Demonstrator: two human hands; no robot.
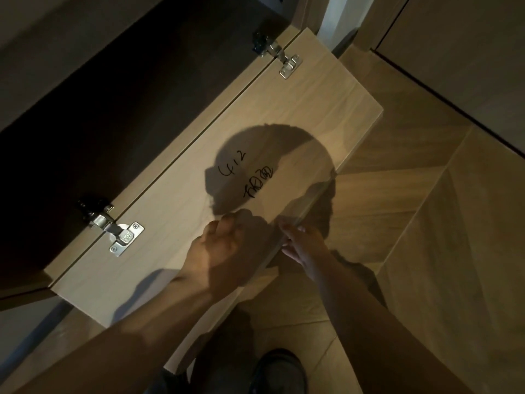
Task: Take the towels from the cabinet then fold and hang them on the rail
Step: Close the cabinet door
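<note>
You can't see inside the dark cabinet (93, 129) left of the pale wooden door (298, 103); its edge partly hides the fingers (288, 237) of your right hand (305, 247).

The cabinet door (255, 123) stands swung open with its pale wood inner face toward me. Two metal hinges, the far hinge (284, 59) and the near hinge (119, 234), join it to the cabinet (99, 123), whose interior is too dark to read. Black handwriting (247, 177) sits mid-panel, inside a rounded shadow (270, 149). My left hand (227, 245) is over the inner face, its fingers curled and empty. My right hand (304, 245) is at the door's free edge, fingertips gripping that edge. Below the door lies a wood-pattern floor (426, 223). A dark shoe (278, 371) shows at the bottom of the frame.
</note>
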